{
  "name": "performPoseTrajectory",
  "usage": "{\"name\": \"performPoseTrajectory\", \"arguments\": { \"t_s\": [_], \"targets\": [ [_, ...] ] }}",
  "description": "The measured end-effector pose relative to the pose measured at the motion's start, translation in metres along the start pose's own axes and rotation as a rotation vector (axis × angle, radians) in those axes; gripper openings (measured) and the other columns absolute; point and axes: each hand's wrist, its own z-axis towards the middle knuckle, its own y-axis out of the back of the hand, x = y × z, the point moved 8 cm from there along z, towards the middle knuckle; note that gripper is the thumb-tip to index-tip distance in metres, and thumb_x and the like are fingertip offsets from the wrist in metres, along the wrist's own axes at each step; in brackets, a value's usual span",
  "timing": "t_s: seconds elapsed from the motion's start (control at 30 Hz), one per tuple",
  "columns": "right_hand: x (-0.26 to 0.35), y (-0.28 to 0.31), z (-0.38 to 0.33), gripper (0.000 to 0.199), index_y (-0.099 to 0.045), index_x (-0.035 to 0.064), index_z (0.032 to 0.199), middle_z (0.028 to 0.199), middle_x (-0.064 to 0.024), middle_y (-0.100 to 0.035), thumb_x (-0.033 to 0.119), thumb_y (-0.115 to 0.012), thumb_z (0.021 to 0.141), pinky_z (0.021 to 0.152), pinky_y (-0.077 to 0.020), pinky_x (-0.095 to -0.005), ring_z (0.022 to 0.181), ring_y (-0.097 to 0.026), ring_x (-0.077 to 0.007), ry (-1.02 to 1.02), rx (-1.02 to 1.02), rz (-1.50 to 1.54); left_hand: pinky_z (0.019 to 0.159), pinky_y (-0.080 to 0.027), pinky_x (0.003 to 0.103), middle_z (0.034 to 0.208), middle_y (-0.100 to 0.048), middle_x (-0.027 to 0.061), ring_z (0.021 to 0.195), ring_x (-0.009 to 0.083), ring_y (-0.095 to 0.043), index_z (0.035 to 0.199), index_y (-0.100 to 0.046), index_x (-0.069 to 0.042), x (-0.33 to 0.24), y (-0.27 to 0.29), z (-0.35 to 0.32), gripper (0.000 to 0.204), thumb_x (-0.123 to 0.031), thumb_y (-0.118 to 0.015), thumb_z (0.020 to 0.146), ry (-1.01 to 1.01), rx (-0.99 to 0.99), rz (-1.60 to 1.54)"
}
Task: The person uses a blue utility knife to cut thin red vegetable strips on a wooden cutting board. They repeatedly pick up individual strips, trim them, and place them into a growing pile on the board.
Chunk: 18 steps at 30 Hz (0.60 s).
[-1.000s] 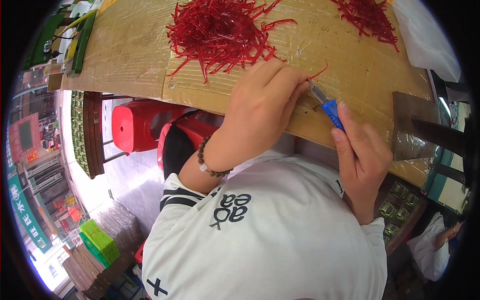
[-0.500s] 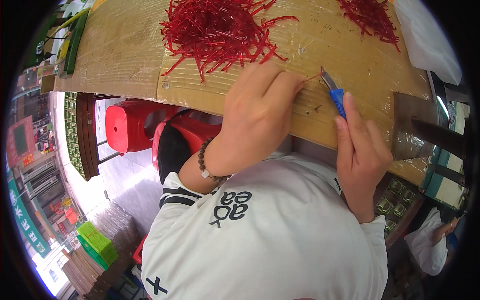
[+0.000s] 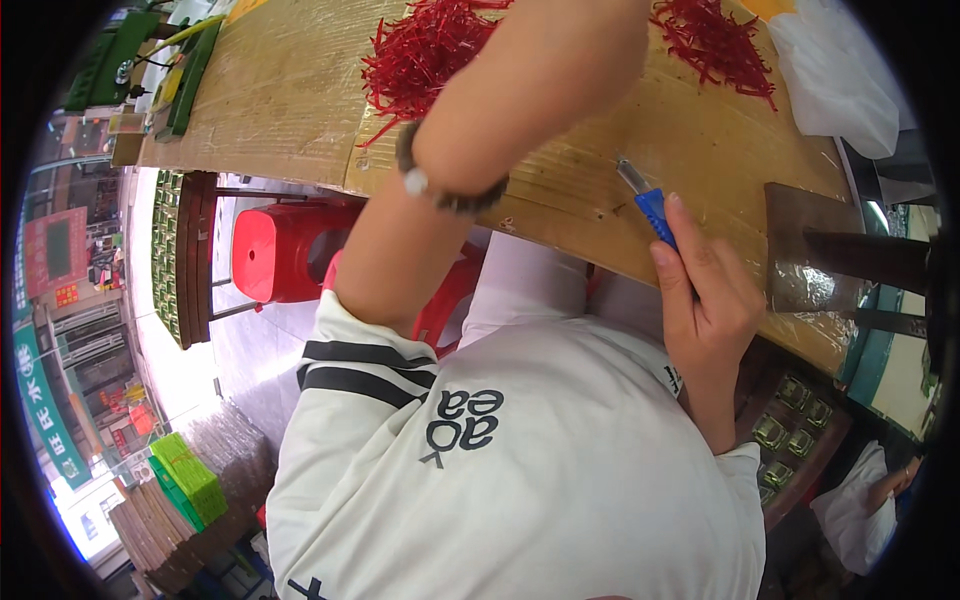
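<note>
My right hand [image 3: 712, 300] is closed around the blue handle of a small craft knife [image 3: 655, 212]. Its blade points up and to the left, over the tabletop. My left arm, with a dark beaded bracelet at the wrist, reaches across the table toward the top edge of the view. The left hand [image 3: 588, 50] is cut off there, so its fingers are hidden. Beside and partly behind it lies a heap of thin red plastic pieces [image 3: 415, 62]. A second, smaller heap of red pieces [image 3: 712, 48] lies to the right.
Tan sheeting covers the table [image 3: 270, 110]. A white plastic bag [image 3: 835, 85] lies at the right, above a dark metal plate with a bar [image 3: 815, 235]. Green equipment [image 3: 190, 85] stands at the far left. A red stool [image 3: 275, 255] sits below the table's left edge.
My left hand has moved up and right, away from the knife tip, and its fingers have left the view. The thin piece it pinched no longer shows. The knife shifted slightly left.
</note>
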Motion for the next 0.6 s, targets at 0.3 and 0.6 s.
{"name": "performPoseTrajectory", "arguments": {
  "t_s": [0.3,0.6],
  "targets": [
    [0.002,0.001,-0.001,0.038,-0.070,0.0143,0.116,0.060,-0.0024,-0.044,0.018,-0.075,0.079,0.046,-0.0372,-0.0321,0.048,-0.045,-0.0181,0.046,-0.059,-0.061,0.081,-0.047,0.042,0.084,-0.062,0.0174,0.087,0.0338,-0.058,0.078,-0.068,0.002,0.027,0.003,-0.033,0.017,-0.014,-0.064,0.081,0.091,0.172,0.346],
    [0.001,0.002,-0.002,0.041,-0.069,0.0152,0.118,0.060,-0.0024,-0.044,0.019,-0.075,0.078,0.045,-0.0361,-0.0325,0.047,-0.043,-0.0184,0.078,-0.054,-0.026,0.066,-0.048,0.032,0.082,-0.064,0.0131,0.072,0.0246,-0.061,0.095,-0.068,0.000,0.015,0.020,-0.043,0.014,-0.005,-0.066,0.082,0.039,-0.060,0.246]
  ]
}}
